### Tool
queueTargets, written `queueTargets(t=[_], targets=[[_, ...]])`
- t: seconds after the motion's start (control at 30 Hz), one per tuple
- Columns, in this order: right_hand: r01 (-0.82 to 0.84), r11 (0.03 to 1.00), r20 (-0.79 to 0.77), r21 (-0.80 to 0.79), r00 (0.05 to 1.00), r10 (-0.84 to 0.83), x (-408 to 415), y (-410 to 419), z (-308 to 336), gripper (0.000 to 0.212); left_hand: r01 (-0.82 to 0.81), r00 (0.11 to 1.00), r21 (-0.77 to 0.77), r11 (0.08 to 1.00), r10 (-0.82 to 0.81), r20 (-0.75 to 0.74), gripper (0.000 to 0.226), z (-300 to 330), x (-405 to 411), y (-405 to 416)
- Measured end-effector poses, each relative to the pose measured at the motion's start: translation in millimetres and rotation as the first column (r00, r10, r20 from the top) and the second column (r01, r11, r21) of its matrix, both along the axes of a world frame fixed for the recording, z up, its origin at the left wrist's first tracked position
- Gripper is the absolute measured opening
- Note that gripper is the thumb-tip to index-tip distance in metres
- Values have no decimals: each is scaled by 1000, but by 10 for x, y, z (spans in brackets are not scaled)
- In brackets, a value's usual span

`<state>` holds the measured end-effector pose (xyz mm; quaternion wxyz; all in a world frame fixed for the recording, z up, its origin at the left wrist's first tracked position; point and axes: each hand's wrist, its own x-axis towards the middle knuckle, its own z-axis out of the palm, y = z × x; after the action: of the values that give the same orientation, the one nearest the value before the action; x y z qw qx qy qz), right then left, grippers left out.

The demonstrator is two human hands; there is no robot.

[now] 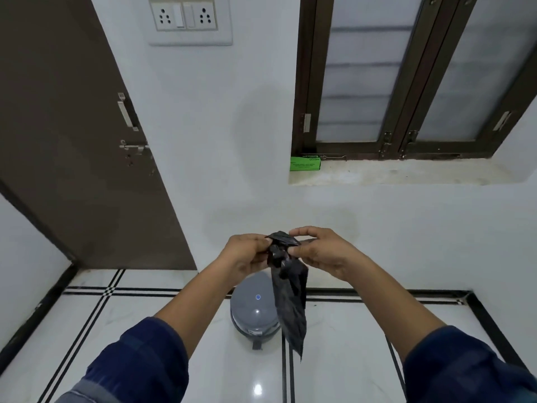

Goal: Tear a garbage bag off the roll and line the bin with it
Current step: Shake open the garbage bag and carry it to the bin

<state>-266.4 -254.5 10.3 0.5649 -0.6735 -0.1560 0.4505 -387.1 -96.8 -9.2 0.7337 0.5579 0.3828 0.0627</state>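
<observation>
A black garbage bag hangs folded and narrow from both my hands, held out at mid-frame. My left hand pinches its crumpled top edge from the left. My right hand pinches the same top edge from the right, fingers curled over it. Below the hands a grey pedal bin with a domed lid stands on the floor, lid down, partly hidden by the bag and my left forearm. A green box lies on the window sill at its left end.
White wall straight ahead with a stone window sill and dark-framed windows above it. A brown door stands at the left. Glossy white floor tiles with black lines surround the bin.
</observation>
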Motion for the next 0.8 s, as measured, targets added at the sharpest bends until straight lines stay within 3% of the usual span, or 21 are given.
queueTargets(t=[0.1,0.17,0.2,0.27,0.33,0.4,0.43,0.5,0.57,0.67,0.7,0.77,0.8], targets=[[14,961,342,-277,936,84,-102,129,-65,18,-102,995,-12,995,102,-6,15,-1,-115,181],[69,948,373,-311,926,55,-250,260,-87,8,-179,983,-100,979,181,13,15,26,-211,327],[87,953,314,-291,949,9,-322,318,-79,6,-193,979,-168,967,201,32,15,45,-254,366],[185,969,2,-166,982,-187,-514,468,-33,13,-131,984,-210,969,153,95,15,63,-385,446],[349,937,-376,-33,864,-335,-649,585,12,23,13,998,6,1000,-13,64,21,-9,-525,506],[447,893,-547,42,759,-354,-749,706,17,24,124,992,278,952,-116,-44,29,-132,-669,655],[440,897,-537,32,765,-356,-787,746,8,20,132,991,390,911,-111,-77,25,-176,-716,743],[338,938,-370,-78,864,-342,-899,784,-26,14,133,988,622,772,-55,-142,7,-189,-793,944],[157,966,-175,-203,965,-194,-1011,783,-86,16,138,979,760,635,26,-200,13,-123,-852,1115],[-125,928,-30,-350,992,122,-1142,793,-153,9,172,975,732,660,-6,-223,27,-11,-854,1220],[-157,911,25,-380,983,180,-1175,816,-171,17,217,969,714,666,-61,-238,32,13,-850,1217],[-74,949,117,-305,987,114,-1190,887,-206,43,291,955,719,632,-151,-254,43,29,-863,1167],[-7,977,92,-211,995,27,-1210,936,-190,49,307,951,723,619,-174,-254,46,27,-872,1154]])
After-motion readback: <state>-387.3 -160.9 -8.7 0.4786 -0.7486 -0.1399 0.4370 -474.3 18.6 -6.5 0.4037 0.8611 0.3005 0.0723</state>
